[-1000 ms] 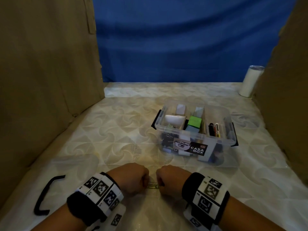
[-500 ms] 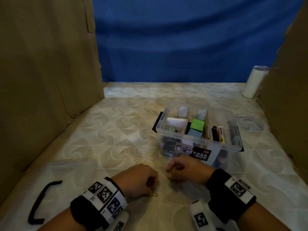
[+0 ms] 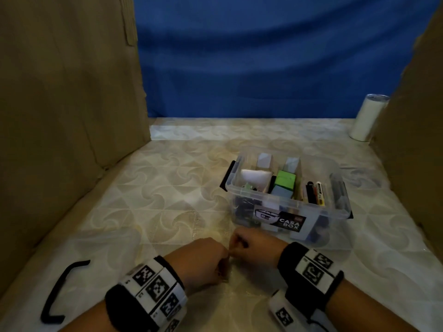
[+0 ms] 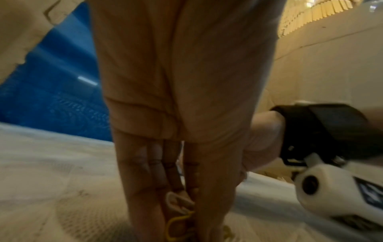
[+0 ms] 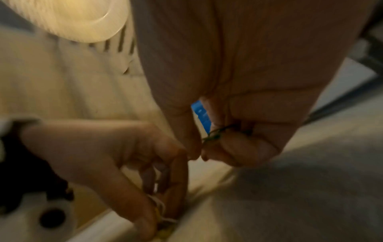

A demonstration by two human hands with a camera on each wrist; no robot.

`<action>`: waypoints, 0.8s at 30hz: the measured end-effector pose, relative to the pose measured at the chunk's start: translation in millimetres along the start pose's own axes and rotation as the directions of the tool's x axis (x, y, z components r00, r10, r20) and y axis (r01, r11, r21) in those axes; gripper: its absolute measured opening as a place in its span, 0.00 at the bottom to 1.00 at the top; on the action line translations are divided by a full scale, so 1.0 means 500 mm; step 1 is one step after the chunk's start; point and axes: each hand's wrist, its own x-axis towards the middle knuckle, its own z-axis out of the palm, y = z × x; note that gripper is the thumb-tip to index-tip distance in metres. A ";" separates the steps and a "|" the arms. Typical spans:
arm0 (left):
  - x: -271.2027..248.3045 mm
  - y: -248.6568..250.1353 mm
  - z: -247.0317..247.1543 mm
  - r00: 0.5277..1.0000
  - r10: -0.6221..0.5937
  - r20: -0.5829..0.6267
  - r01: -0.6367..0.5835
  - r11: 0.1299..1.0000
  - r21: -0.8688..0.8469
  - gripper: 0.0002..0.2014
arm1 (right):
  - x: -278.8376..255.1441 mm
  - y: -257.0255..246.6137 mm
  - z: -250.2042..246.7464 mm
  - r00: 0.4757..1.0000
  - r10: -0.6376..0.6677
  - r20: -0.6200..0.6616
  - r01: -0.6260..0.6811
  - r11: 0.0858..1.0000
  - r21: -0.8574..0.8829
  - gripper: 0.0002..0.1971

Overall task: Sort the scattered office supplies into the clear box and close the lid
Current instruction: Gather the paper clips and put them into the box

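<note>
We've got one clear box (image 3: 287,207), lid off, just beyond the right hand (image 3: 257,248), packed with supplies. One black handle (image 3: 60,293) lies well left of the left hand (image 3: 201,262). Both hands sit knuckle to knuckle near us. The right hand pinches a thin dark paper clip (image 5: 215,132); the left fingers (image 4: 145,180) curl down round a yellow paper clip (image 4: 176,226) at the table. We'd say pinch each clip firmly before lifting, since they're thin and slip easily. Two clips counted, possibly more hidden.
</note>
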 end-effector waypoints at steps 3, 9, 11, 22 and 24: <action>0.000 0.002 0.004 1.000 0.018 -0.002 -0.018 0.997 0.069 0.08 | 0.013 -0.006 0.000 0.994 0.043 0.098 -0.020 0.975 -0.222 0.12; -0.008 -0.002 0.008 1.000 -0.016 -0.014 0.016 1.000 0.018 0.10 | 0.028 -0.027 0.006 0.982 -0.013 0.189 0.085 0.922 -0.379 0.12; -0.015 -0.009 0.010 0.999 -0.030 -0.022 0.030 1.000 -0.007 0.09 | 0.023 -0.024 -0.004 0.980 -0.004 0.196 0.075 0.931 -0.358 0.11; -0.040 -0.059 -0.019 1.000 -0.005 0.023 0.009 0.990 -0.139 0.07 | -0.063 -0.061 -0.100 0.991 -0.102 0.088 0.124 0.947 -0.297 0.12; -0.044 -0.078 -0.033 1.000 -0.027 -0.005 0.026 0.983 -0.182 0.07 | -0.091 -0.099 -0.154 0.989 -0.144 0.023 0.143 0.936 -0.321 0.13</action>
